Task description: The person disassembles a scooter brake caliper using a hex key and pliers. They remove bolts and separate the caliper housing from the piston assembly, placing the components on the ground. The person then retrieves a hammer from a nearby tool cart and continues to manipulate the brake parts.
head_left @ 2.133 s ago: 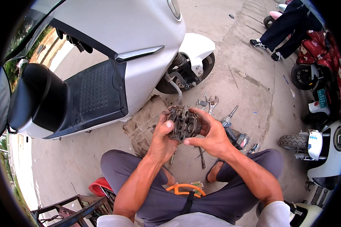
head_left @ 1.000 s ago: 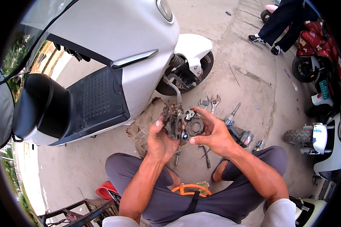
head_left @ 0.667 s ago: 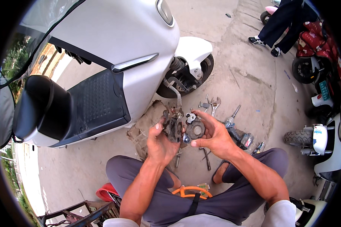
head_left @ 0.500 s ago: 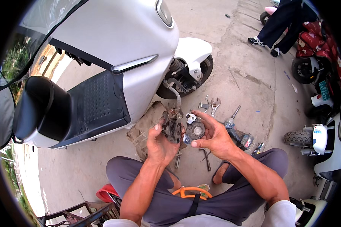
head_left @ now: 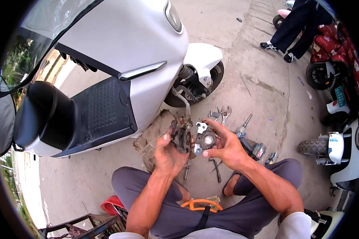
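Note:
My left hand [head_left: 167,153] is closed around a dark, grimy brake caliper [head_left: 181,136], its thumb on the near side. A grey hose [head_left: 185,102] runs from the white scooter's front wheel [head_left: 203,85] down toward that caliper. Close beside it, my right hand [head_left: 227,145] grips a second brake caliper [head_left: 207,139], with a round dark body, a shiny centre and bright metal lugs. Thumb and fingers hold it by its right side. The two calipers are side by side, nearly touching; the fingers hide part of each.
On the ground past my hands lie a wrench [head_left: 225,113], a power driver [head_left: 251,146], an L-shaped tool [head_left: 216,170] and small metal parts. The white scooter [head_left: 155,44] fills the left. Other scooters [head_left: 343,147] stand at right, near a person's legs [head_left: 299,28].
The right-hand caliper has turned slightly, and its bright lugs and centre catch more light. The left hand has barely moved.

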{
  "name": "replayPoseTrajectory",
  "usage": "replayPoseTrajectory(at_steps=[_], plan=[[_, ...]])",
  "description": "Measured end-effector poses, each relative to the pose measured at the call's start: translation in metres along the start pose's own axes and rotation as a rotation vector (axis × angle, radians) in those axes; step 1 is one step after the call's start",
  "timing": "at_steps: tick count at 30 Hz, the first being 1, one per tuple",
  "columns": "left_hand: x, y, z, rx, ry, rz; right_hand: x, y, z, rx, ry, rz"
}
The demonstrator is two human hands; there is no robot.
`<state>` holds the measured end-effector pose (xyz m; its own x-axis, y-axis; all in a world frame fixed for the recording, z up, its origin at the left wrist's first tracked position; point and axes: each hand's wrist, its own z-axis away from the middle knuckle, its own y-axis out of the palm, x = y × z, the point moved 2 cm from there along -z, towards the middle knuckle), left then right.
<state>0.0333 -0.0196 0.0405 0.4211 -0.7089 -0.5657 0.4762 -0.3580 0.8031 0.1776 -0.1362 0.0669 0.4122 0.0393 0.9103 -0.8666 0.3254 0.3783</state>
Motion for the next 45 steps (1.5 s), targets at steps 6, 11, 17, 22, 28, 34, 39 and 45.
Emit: replayPoseTrajectory(at_steps=[6,11,17,22,28,34,39,45], plan=[[-0.003,0.002,0.003,0.005,0.003,0.002,0.003,0.002,0.001,0.011,-0.006,-0.047],[-0.001,0.002,0.002,-0.011,-0.001,0.029,0.002,-0.002,0.002,0.027,-0.023,-0.011],[-0.002,0.004,0.003,-0.029,0.006,0.035,0.005,0.001,0.003,0.027,-0.030,0.009],[-0.001,0.002,0.001,0.008,0.010,0.036,-0.004,-0.007,0.000,-0.027,-0.015,-0.074],[0.002,-0.005,-0.001,0.030,0.008,0.049,-0.009,-0.031,-0.006,-0.137,-0.050,0.066],[0.004,-0.011,-0.003,0.048,0.001,0.063,0.000,-0.072,-0.017,-0.281,-0.054,0.098],[0.005,-0.010,-0.003,0.039,-0.003,0.090,0.010,-0.116,-0.024,-0.499,-0.081,0.099],[0.007,-0.009,-0.005,0.057,-0.014,0.089,-0.002,-0.141,-0.053,-0.523,-0.114,0.168]])
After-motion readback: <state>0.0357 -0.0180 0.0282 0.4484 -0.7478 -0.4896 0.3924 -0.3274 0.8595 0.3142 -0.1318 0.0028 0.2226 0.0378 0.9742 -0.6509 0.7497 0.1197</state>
